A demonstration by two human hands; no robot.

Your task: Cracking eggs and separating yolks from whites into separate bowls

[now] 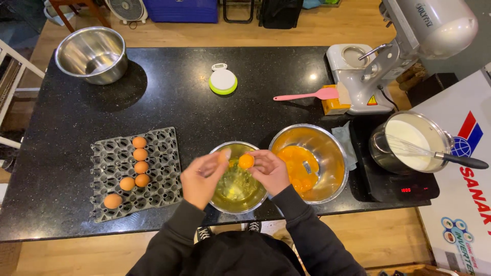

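An egg yolk [246, 161] sits in a shell half held by the right hand [271, 171], above a steel bowl of egg whites [238, 191] on the black tabletop [179, 97]. The left hand [202, 179] grips the other shell half [223, 156]. Just to the right stands a bowl of yolks [309, 163]; to the left, an egg tray [135, 174].

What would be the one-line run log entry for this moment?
left hand: holds eggshell half | right hand: holds shell half with egg yolk | below: bowl of egg whites | right: bowl of yolks
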